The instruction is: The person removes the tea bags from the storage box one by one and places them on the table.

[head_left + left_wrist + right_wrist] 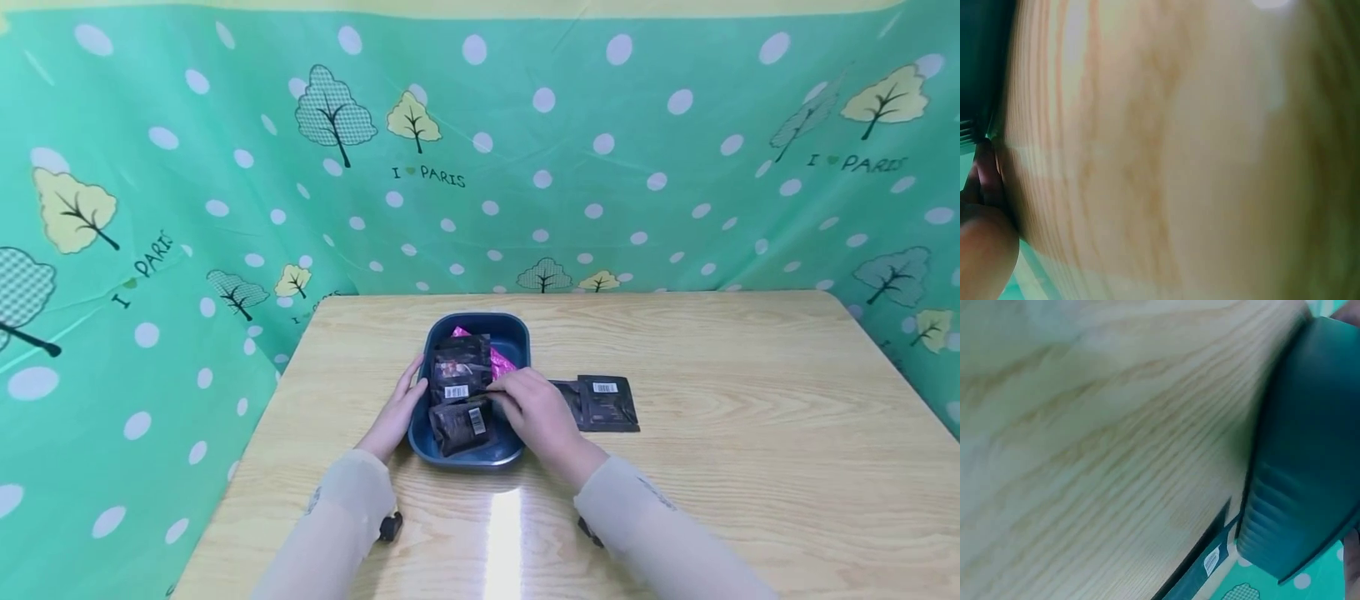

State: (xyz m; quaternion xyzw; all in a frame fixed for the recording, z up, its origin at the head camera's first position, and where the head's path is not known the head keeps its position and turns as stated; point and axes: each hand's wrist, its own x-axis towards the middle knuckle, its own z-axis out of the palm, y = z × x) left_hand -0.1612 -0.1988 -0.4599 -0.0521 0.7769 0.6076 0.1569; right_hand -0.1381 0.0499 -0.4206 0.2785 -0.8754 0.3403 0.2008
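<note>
A dark blue plastic tub (491, 457) stands on the table, holding several black packets with white barcode labels and a pink packet (501, 363). My left hand (395, 414) rests along the tub's left side, thumb at the rim and fingers extended against the outer wall. Over the tub's right side reaches my right hand (542, 414), its thumb and fingertips pinching the edge of a black packet (456, 428) near the front. Another black packet (461, 367) lies behind that one. In the right wrist view the tub's ribbed outer wall (1310, 462) hides most of the hand.
To the right of the tub, black packets (609, 404) lie flat on the wood-grain table (750, 467), one partly behind my right hand. A green patterned cloth (540, 150) hangs behind and at the sides of the table.
</note>
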